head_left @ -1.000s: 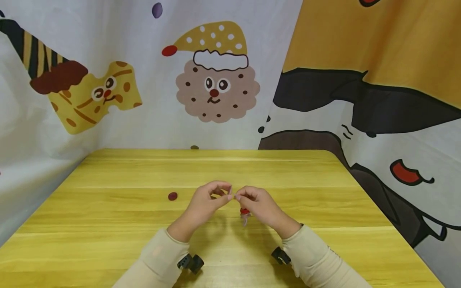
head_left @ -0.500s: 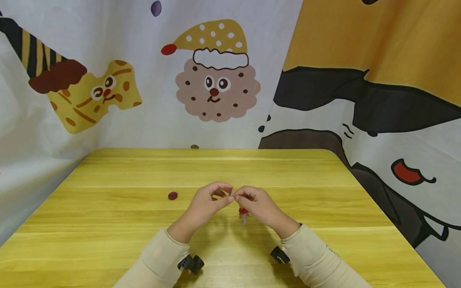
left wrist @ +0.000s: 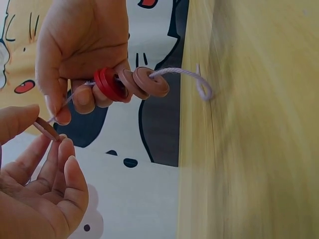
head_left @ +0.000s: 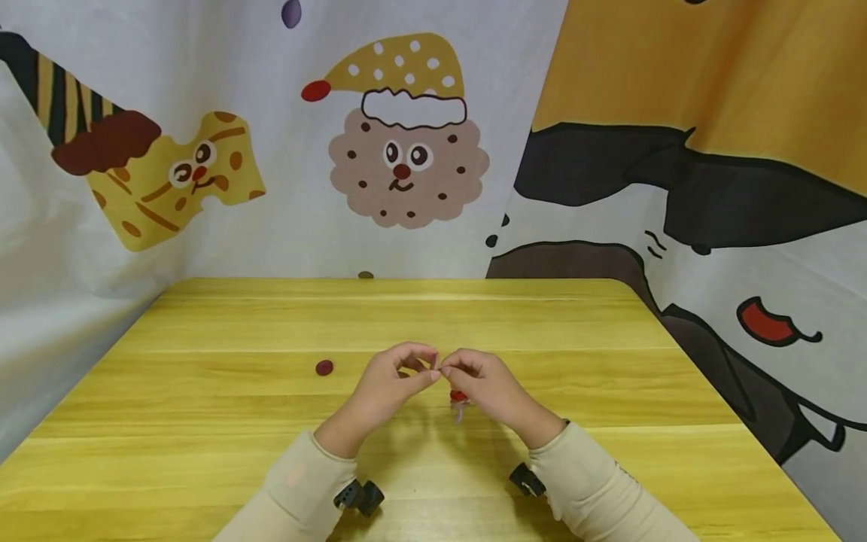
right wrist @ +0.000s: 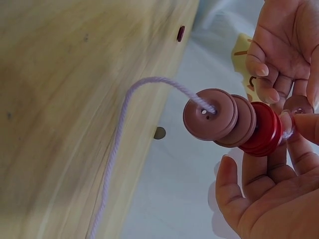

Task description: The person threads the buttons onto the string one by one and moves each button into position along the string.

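My left hand (head_left: 389, 380) pinches a small pinkish-brown button (left wrist: 47, 129) on its edge, between thumb and fingertips. Opposite it, my right hand (head_left: 491, 384) pinches a lilac yarn (right wrist: 119, 119) close to its end, and the yarn's tip meets the button. Whether the tip is through a hole is hidden by the fingers. Threaded on the yarn below the right fingers hang red buttons (right wrist: 264, 129) and pinkish-brown buttons (right wrist: 209, 127), stacked face to face. The yarn's other end dangles past them in a curve.
A dark red button (head_left: 324, 367) lies on the wooden table (head_left: 237, 436), left of my left hand. Behind the table hangs a white curtain (head_left: 284, 241) printed with cartoon figures. A small camera (head_left: 359, 495) is strapped at my left wrist, another camera (head_left: 527, 479) at my right.
My left fingertips have shifted slightly right, bringing the button up against my right fingertips. The hanging buttons swung a little to the left. Over the last half second the hands barely moved.
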A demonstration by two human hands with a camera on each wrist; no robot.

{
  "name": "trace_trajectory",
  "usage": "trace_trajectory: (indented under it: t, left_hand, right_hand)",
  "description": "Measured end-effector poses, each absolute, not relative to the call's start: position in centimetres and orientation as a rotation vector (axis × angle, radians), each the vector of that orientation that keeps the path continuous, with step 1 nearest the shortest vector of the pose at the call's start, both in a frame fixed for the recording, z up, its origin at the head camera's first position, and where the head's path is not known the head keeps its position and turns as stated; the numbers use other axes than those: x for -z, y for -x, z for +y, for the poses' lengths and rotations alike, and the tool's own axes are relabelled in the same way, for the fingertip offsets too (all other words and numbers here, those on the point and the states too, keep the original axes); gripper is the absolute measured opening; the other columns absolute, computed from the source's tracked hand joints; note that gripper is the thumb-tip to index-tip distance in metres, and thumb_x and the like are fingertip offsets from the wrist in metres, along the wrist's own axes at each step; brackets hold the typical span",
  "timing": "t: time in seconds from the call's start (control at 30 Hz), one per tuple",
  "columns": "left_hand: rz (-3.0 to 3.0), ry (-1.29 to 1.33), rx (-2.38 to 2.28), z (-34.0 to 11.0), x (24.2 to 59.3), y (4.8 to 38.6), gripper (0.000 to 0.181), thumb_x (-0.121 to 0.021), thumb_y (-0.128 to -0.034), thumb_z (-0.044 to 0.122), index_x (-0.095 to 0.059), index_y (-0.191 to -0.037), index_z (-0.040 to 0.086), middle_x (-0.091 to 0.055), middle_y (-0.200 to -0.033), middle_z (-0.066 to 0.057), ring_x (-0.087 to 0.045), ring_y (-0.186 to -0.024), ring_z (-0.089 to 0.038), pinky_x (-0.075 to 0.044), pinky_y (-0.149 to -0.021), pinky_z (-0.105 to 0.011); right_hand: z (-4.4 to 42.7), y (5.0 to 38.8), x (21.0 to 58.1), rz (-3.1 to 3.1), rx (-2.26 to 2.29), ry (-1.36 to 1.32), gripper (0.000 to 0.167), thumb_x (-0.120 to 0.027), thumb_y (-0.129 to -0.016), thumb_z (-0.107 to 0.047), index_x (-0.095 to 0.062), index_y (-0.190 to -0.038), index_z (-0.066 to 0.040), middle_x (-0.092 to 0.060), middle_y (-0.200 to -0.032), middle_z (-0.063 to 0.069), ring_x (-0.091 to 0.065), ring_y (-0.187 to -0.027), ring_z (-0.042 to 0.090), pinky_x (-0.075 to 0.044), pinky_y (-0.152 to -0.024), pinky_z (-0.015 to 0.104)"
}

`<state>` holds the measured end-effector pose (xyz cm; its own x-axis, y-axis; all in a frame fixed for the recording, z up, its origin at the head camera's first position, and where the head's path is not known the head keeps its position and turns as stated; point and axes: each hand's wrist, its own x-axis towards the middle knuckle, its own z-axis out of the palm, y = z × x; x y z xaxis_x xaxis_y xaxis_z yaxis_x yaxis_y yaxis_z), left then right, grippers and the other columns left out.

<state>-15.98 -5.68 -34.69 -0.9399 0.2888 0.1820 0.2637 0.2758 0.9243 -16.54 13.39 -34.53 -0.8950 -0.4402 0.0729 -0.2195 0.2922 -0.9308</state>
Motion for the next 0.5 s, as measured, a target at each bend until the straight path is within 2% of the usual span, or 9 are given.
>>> trace_trajectory:
  t: [0.27,0.5]
  left_hand:
    - [2.492,-0.547,-1.789,-5.78,34.74,15.99,0.026,-0.068,-0.0919,0.02,-0.066,-0.115,0.007,-0.066,-0.106,-0.002,-0.058,-0.095,-0.016,-0.047,-0.082,-0.035]
    - [2.497,-0.541,-1.793,-5.77,34.76,15.91,0.026,-0.068,-0.0912,0.018,-0.066,-0.114,0.007,-0.066,-0.105,-0.001,-0.059,-0.093,-0.016,-0.048,-0.081,-0.035]
  right_hand:
    - [13.19,16.45,34.64,2.338,1.674,0.612,0.023,-0.052,-0.101,-0.018,-0.064,-0.105,0.001,-0.053,-0.071,0.012,-0.06,-0.067,0.043,-0.052,-0.064,0.056]
    - [13.12,16.31,34.59,2.336,1.68,0.606,0.023,-0.052,-0.101,-0.018,-0.064,-0.105,0.001,-0.051,-0.071,0.011,-0.06,-0.066,0.034,-0.052,-0.064,0.058]
